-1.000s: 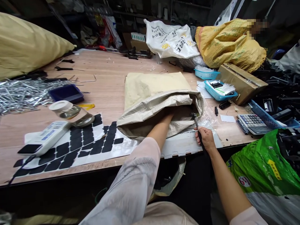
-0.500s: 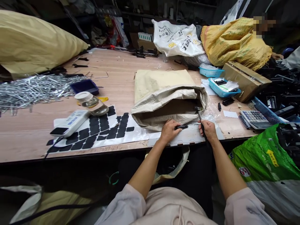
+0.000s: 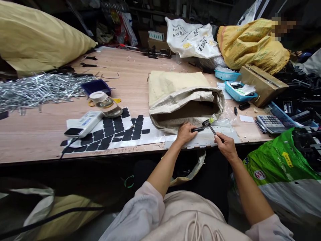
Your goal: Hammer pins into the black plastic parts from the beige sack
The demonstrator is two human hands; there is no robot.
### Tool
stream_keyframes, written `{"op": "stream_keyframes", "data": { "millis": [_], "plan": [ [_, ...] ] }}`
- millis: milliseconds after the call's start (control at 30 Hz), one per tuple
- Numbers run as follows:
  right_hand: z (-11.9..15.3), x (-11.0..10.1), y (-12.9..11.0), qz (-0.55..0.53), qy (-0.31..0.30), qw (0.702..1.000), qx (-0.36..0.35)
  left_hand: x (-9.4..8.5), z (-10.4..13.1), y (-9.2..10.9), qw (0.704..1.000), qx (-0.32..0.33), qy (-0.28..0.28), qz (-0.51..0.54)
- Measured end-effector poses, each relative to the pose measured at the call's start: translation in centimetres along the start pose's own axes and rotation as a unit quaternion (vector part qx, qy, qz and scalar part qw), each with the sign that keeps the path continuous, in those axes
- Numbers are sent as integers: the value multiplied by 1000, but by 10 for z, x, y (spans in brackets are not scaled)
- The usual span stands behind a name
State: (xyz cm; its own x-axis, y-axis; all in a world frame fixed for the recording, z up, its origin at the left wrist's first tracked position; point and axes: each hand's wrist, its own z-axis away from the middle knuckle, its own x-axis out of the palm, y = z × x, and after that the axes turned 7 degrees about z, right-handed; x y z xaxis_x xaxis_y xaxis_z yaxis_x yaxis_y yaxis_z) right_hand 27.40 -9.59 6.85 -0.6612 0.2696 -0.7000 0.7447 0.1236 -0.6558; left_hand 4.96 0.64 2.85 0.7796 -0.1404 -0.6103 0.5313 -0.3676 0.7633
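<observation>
My left hand is closed on a slim black part at the table's front edge. In my right hand is a small hammer with a metal shaft and a yellow-green face on one end. The hammer's head is at the right end of the black part; whether they touch I cannot tell. Beneath both hands lies a whitish board. Just behind them a beige woven sack lies on the table with its mouth open toward me.
To the left stand a glass jar, a white device, black pads on sheets and a heap of metal rods. At right are blue baskets, a cardboard box, a calculator and a green sack.
The hammer's head has come down from beside the sack's mouth to the black part in my left hand. The whole view has shifted slightly.
</observation>
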Motion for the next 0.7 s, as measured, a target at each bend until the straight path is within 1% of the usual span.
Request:
{"op": "stream_keyframes", "data": {
  "millis": [100, 233, 333, 500, 600, 700],
  "plan": [
    [-1, 0, -2, 16, 6, 1000, -20, -1, -1, 0, 1000, 8, -7, -3],
    [1, 8, 8, 70, 9, 997, -40, -7, -2, 0, 999, 18, -30, 6],
    [0, 13, 14, 109, 0, 993, -39, -10, -3, 1, 999, 18, -44, 16],
    [-3, 14, 6, 73, -19, 996, -52, -10, -3, 1, 998, 22, -49, 17],
    [-5, 16, 3, 76, -28, 994, -68, -11, -4, 0, 998, 27, -54, 16],
    [-11, 17, 6, 49, -44, 997, -45, -11, -4, -1, 998, 18, -59, 22]
  ]
}}
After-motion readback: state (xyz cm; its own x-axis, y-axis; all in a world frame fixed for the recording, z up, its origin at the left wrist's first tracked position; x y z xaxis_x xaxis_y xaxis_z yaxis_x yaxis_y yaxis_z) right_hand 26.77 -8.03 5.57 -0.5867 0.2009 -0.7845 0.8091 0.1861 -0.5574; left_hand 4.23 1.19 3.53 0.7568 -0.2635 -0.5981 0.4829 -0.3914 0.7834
